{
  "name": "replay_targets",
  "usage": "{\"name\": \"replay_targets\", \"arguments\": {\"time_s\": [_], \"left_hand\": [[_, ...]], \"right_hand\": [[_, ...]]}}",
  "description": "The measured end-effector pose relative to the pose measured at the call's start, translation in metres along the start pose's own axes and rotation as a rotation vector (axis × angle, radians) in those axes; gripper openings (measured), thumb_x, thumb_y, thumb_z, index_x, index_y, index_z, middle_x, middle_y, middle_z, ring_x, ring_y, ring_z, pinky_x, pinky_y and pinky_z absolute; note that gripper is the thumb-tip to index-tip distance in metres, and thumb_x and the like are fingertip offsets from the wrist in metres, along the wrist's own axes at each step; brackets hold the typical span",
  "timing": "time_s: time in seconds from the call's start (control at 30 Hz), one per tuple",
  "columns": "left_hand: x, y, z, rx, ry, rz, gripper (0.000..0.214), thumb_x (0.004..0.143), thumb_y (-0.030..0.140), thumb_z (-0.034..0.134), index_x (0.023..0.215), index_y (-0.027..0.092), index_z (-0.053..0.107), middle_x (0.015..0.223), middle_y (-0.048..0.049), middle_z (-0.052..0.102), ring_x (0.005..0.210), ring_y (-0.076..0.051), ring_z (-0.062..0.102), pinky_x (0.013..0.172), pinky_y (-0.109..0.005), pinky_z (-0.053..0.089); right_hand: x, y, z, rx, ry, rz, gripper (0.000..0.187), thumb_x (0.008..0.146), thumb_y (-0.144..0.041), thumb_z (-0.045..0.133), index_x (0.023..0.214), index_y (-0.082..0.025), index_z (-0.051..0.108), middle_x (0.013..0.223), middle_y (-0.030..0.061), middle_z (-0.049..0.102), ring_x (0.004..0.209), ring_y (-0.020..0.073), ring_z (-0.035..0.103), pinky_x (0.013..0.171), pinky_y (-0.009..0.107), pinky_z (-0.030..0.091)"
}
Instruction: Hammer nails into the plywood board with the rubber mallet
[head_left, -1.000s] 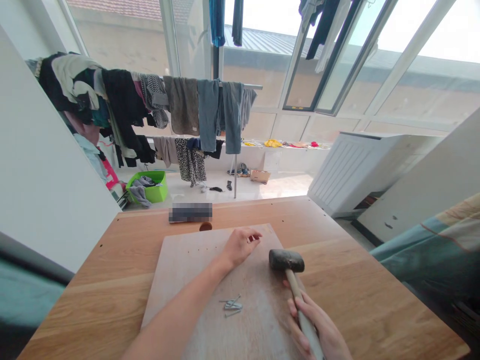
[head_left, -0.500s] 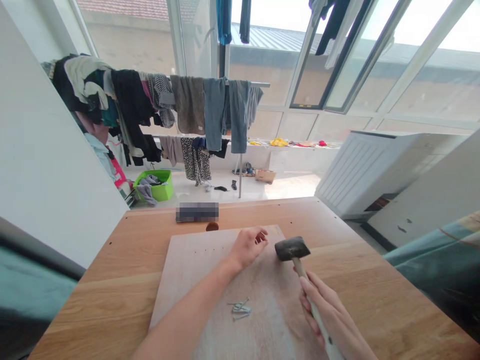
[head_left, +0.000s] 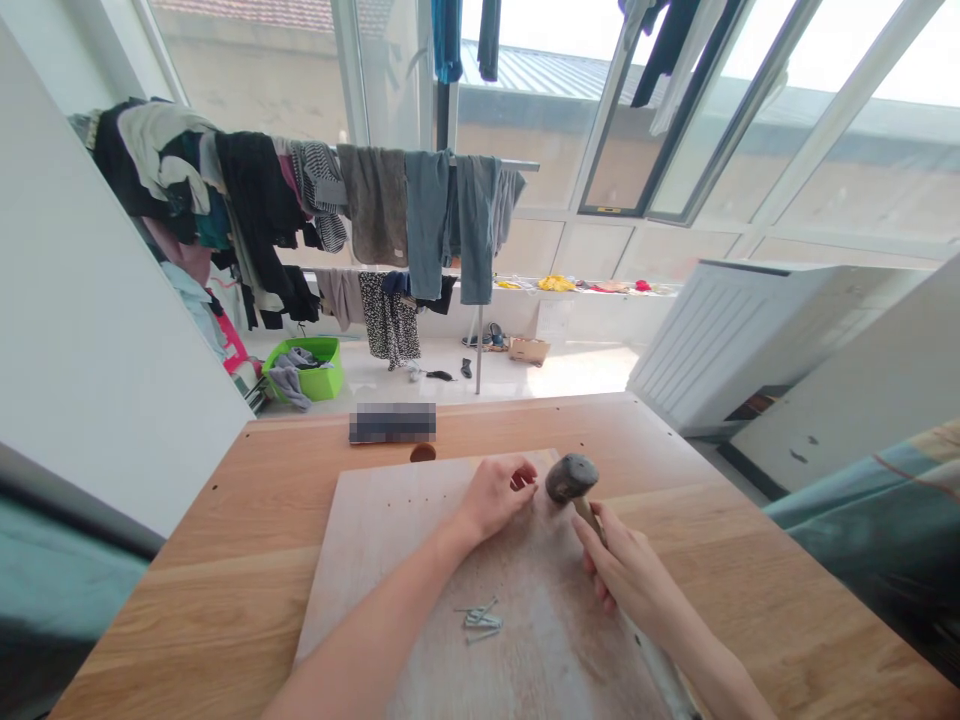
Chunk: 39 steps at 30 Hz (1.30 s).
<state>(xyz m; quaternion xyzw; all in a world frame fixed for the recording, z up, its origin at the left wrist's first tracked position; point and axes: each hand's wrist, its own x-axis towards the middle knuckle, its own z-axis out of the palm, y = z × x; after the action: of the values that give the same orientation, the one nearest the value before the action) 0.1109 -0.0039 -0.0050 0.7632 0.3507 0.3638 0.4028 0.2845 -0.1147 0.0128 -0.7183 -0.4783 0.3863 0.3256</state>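
Observation:
My right hand (head_left: 619,560) is closed round the handle of a black-headed mallet (head_left: 571,479), its head raised just to the right of my other hand. My left hand (head_left: 501,492) rests near the far right part of a pale wooden board (head_left: 375,570), thumb and fingertips pinched together. What lies between those fingertips is too small to make out. Several loose nails (head_left: 481,620) lie in a small pile on the board, nearer to me. A row of small dark dots (head_left: 409,501) marks the board to the left of my left hand.
The board lies on a wooden table (head_left: 225,560). At the table's far side are a blurred dark box (head_left: 392,423) and a round brown object (head_left: 423,453). Beyond stand a loaded clothes rack (head_left: 517,165), a green basket (head_left: 322,380) and a white ribbed cabinet (head_left: 697,340).
The mallet has turned, its head shifting slightly left and up towards my left hand. My right hand has moved up and left with it. My left hand has stayed almost still.

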Motion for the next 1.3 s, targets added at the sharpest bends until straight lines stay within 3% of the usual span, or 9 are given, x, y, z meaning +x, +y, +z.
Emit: {"name": "replay_targets", "arguments": {"time_s": [0.23,0.43,0.67,0.83,1.0,1.3], "left_hand": [[0.001,-0.002,0.000,0.069,0.060,0.027,0.004,0.077,0.016,0.072,0.078,0.017,0.076,0.080,-0.0035,0.065,0.079,-0.017,0.063,0.075,-0.027,0.048],[0.002,0.001,0.000,0.071,0.042,0.009,0.005,0.078,0.015,0.072,0.077,0.016,0.078,0.078,-0.0042,0.065,0.077,-0.017,0.062,0.073,-0.027,0.048],[0.003,-0.001,0.002,0.108,0.059,0.009,0.006,0.076,0.011,0.074,0.074,0.016,0.077,0.075,-0.0033,0.065,0.074,-0.016,0.061,0.073,-0.027,0.047],[0.004,-0.004,0.003,0.112,0.062,0.016,0.005,0.077,0.014,0.073,0.074,0.016,0.076,0.076,-0.0033,0.065,0.074,-0.016,0.061,0.072,-0.027,0.048],[0.003,-0.004,0.004,0.125,0.063,0.021,0.005,0.078,0.017,0.073,0.074,0.017,0.077,0.075,-0.0032,0.065,0.074,-0.016,0.061,0.072,-0.027,0.048],[0.003,-0.002,0.004,0.113,0.064,0.023,0.007,0.079,0.014,0.073,0.074,0.017,0.077,0.074,-0.0022,0.065,0.072,-0.015,0.060,0.069,-0.025,0.046]], "right_hand": [[0.015,-0.006,-0.001,0.153,-0.048,0.007,0.030,0.083,-0.055,0.060,0.078,-0.026,0.051,0.050,-0.0077,0.058,0.031,0.0138,0.055,0.028,0.021,0.040],[0.019,-0.003,0.003,0.410,-0.071,0.046,0.038,0.079,-0.059,0.063,0.086,-0.022,0.058,0.049,-0.0091,0.054,0.030,0.0098,0.048,0.027,0.018,0.037],[0.016,-0.019,0.004,0.730,-0.042,0.004,0.050,0.070,-0.062,0.075,0.093,-0.019,0.062,0.057,-0.0071,0.058,0.036,0.0063,0.049,0.030,0.015,0.035],[0.009,-0.025,0.014,0.835,-0.030,-0.058,0.048,0.074,-0.060,0.076,0.096,-0.022,0.058,0.057,-0.0085,0.059,0.033,0.0046,0.047,0.028,0.013,0.033],[0.006,-0.019,0.024,0.891,-0.093,-0.093,0.043,0.076,-0.058,0.074,0.090,-0.023,0.054,0.054,-0.0092,0.059,0.029,0.0032,0.040,0.026,0.012,0.031],[-0.003,-0.020,0.031,0.907,-0.178,-0.113,0.033,0.087,-0.055,0.065,0.096,-0.025,0.054,0.048,-0.0122,0.051,0.026,0.0042,0.038,0.024,0.011,0.030]]}}
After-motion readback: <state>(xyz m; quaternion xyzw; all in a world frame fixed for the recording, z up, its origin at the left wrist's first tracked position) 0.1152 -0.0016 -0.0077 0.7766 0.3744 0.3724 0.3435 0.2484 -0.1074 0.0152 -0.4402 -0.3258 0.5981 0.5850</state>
